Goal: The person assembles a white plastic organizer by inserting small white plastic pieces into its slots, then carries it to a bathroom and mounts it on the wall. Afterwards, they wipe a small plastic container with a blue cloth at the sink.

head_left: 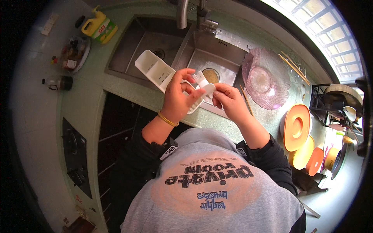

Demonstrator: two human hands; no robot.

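Note:
Over the front rim of the sink, a small white plastic piece [209, 90] with a rounded end and a slotted, fork-like end is between my hands. My right hand [229, 100] pinches its rounded end between thumb and fingers. My left hand [179, 95], with a gold bangle at the wrist, curls around its other side, thumb against it and fingertips by the slotted end. Beneath my left hand a long white plastic holder [149, 65] with compartments lies slantwise across the sink edge, its middle partly hidden by that hand.
The steel double sink [134, 29] has a tap [182, 15] at the back. A round container [211, 74] stands in the right basin. To the right are a pink glass dish [268, 79], chopsticks [294, 69] and orange lids [297, 126]. A yellow jug [100, 27] stands left.

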